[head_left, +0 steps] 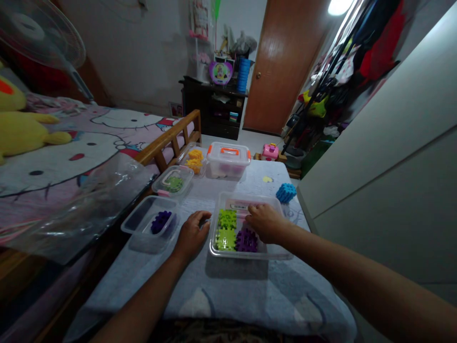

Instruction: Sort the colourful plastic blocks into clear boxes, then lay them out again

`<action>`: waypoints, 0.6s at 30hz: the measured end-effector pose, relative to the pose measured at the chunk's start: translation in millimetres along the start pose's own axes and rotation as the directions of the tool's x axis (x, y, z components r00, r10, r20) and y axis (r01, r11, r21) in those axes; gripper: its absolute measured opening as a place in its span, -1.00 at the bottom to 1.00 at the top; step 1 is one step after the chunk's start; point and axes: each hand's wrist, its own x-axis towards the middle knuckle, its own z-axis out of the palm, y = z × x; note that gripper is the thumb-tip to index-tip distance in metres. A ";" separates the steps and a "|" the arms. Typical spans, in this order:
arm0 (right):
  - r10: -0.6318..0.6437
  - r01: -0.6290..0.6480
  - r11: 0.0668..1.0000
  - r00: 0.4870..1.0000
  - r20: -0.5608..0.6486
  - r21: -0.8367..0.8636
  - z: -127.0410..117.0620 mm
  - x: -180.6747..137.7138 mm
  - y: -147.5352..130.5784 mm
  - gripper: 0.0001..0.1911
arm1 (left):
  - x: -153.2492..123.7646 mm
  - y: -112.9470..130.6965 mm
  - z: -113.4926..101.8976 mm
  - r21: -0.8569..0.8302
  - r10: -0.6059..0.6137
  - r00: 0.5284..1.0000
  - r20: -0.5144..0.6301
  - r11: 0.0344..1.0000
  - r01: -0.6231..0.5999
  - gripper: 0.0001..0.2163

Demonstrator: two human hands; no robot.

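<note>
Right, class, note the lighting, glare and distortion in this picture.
Head view: dim overall; the white ceiling lamp is blown out; the wide lens slants the brown wooden door and grey cupboard wall; the clear rectangular plastic tray casts a soft shadow toward the camera.

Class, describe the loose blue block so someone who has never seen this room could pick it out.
Find the cloth-covered table beside the bed, then the clear tray nearest the person, where the right hand rests. Just beyond the tray's far right corner lies a blue toothed block, on the cloth. It is the only blue piece, and it sits in no container.
</note>
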 end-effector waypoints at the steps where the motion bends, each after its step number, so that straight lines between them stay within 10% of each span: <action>1: -0.010 0.010 1.000 1.000 0.011 -0.005 0.9 2.0 -1.1 -0.70 | 0.0 -0.5 0.1 -0.003 0.001 1.000 0.002 1.000 -0.001 -0.74; 18: -0.077 0.077 0.997 0.997 0.022 0.003 19.7 18.0 -5.5 -0.64 | 0.0 -4.3 0.6 0.003 0.021 1.000 -0.001 1.000 -0.021 -0.75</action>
